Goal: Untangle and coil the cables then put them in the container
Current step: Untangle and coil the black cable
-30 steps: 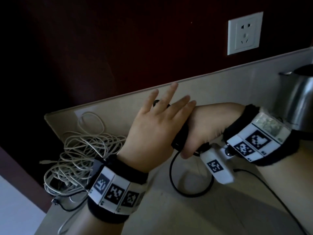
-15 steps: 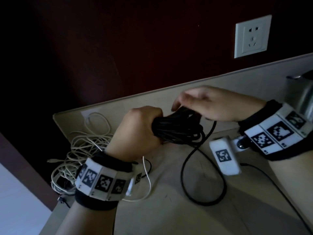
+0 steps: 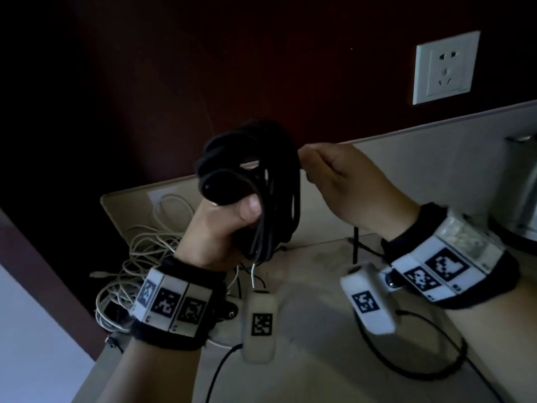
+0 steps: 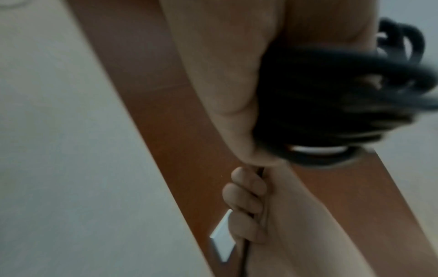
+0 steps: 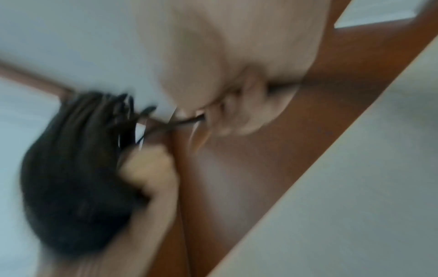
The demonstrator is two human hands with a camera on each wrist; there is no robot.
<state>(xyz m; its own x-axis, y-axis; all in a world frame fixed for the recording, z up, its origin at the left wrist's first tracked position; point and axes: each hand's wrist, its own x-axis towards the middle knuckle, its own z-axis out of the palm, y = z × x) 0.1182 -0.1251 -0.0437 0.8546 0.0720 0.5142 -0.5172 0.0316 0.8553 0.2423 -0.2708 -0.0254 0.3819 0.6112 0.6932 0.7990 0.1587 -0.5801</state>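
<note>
A black cable is wound in a thick coil around my left hand, which is raised above the counter and grips the coil with thumb pressed on the strands. In the left wrist view the coil bulges beside my palm. My right hand is just to the right of the coil at the same height and pinches the free strand of the black cable; its fingers curl round that strand. The right wrist view is blurred and shows the coil and the strand. A tangle of white cable lies on the counter at the left.
The beige counter has its left edge near the white tangle. A steel kettle stands at the far right. A white wall socket sits on the dark wall. A loose black loop lies below my right wrist. No container is in view.
Both hands have risen from the counter. The left hand went from flat fingers to gripping the coil upright; the right hand moved from wrapping over the coil to pinching the strand beside it.
</note>
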